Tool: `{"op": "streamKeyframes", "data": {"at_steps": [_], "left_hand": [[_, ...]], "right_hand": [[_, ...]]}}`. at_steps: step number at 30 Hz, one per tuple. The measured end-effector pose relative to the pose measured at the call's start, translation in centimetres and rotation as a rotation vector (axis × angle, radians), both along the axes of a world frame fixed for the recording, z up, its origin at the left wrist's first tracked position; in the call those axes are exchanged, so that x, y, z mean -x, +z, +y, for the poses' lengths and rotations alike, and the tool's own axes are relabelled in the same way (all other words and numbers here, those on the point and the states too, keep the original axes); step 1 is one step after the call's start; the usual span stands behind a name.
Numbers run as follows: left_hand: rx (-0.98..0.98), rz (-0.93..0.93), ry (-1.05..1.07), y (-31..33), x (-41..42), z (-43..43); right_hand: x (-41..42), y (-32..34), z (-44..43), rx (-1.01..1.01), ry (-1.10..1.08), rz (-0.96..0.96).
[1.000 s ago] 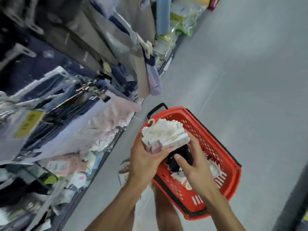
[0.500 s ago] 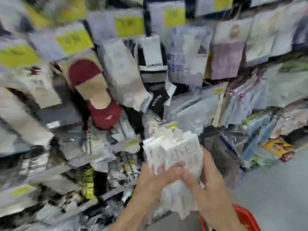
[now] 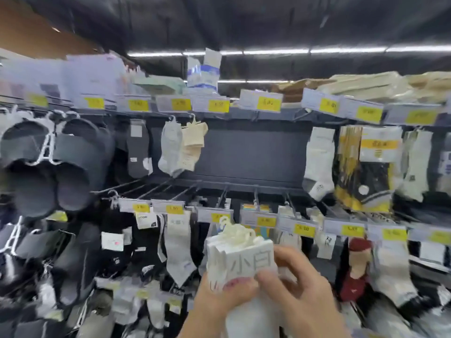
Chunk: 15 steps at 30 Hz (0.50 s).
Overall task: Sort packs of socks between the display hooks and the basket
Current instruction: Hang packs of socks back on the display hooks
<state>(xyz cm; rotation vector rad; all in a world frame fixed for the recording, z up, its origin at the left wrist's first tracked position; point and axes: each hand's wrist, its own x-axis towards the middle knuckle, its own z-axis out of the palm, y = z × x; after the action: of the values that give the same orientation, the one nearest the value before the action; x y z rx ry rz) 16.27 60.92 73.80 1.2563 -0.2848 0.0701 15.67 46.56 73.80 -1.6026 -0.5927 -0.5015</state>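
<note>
Both hands, left hand (image 3: pixel 219 296) and right hand (image 3: pixel 300 289), each grip clenched on a thick stack of white sock packs (image 3: pixel 240 262) held before the display hooks (image 3: pixel 256 193); looks light, soft, squashy, best taken by the card header under the plastic hangers (image 3: pixel 235 231)

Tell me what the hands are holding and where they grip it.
Both hands, left hand and right hand, hold a bundle of white sock packs, gripping its lower front below the hangers.

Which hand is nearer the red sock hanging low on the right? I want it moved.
Right. The right hand sits just left of the red sock, gripping the white sock bundle; the left hand is farther left, beyond the bundle.
</note>
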Motion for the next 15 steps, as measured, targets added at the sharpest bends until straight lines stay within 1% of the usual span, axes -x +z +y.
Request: {"op": "streamKeyframes", "data": {"at_steps": [2, 3, 5, 6, 7, 9, 10, 11, 13, 15], "left_hand": [[0.159, -0.073, -0.115, 1.3, -0.1, 2.2], [0.17, -0.079, -0.144, 2.2, 0.0, 3.1], [0.126, -0.099, -0.231, 2.9, -0.9, 4.8], [0.076, -0.193, -0.28, 2.5, -1.3, 6.0], [-0.008, -0.21, -0.242, 2.5, -1.9, 6.9], [0.029, -0.108, -0.264, 4.0, -3.3, 7.4], [0.089, -0.013, -0.265, 5.2, -4.6, 7.0], [0.131, 0.032, -0.256, 6.1, -5.3, 6.9], [0.174, -0.002, -0.231, 6.1, -7.6, 7.2], [0.165, -0.026, -0.22, 7.1, -10.2, 6.8]], "right_hand": [[-1.3, 1.7, 2.0, 0.037, 0.012, -0.001], [-2.0, 2.4, 2.8, 0.02, 0.029, 0.029], [-2.9, 4.0, 4.0, -0.02, 0.044, 0.044], [-3.8, 4.6, 4.3, -0.043, 0.047, 0.028], [-4.6, 5.3, 4.7, -0.069, 0.045, 0.017], [-6.5, 6.2, 5.2, -0.155, 0.038, 0.008], [-7.8, 6.3, 5.1, -0.196, 0.036, 0.01], [-8.9, 6.6, 5.1, -0.229, 0.038, 0.015], [-11.1, 7.3, 4.9, -0.274, 0.043, 0.023], [-13.3, 7.6, 4.2, -0.279, 0.041, 0.021]]}}
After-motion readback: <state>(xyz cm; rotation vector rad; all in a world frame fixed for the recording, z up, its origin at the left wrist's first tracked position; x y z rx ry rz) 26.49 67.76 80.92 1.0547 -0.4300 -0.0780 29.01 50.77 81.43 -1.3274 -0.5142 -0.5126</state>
